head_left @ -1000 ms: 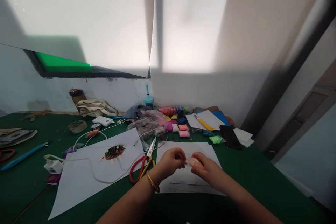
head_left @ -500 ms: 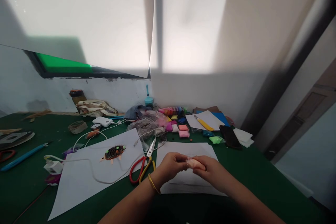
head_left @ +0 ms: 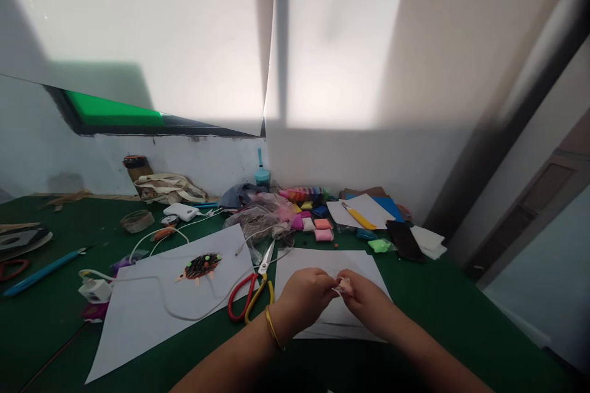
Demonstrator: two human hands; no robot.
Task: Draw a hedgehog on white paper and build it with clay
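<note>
My left hand (head_left: 305, 295) and my right hand (head_left: 366, 301) meet over a white sheet of paper (head_left: 322, 261) on the green table (head_left: 452, 313). Both pinch a small pale pink packet (head_left: 345, 286) in clear wrap between their fingertips. A gold bangle (head_left: 273, 330) sits on my left wrist. Red and yellow scissors (head_left: 251, 288) lie just left of my left hand.
A larger white sheet (head_left: 152, 313) bears a dark clay figure (head_left: 200, 266) with coloured dots. A white cable and charger (head_left: 94, 288) cross it. Coloured clay packets (head_left: 316, 227), a plastic bag (head_left: 260, 221), a yellow knife (head_left: 358, 217) and a black phone (head_left: 402, 239) lie behind.
My hands drew together and shifted slightly right and nearer; the pink packet, held mostly by my right hand before, is now pinched by both.
</note>
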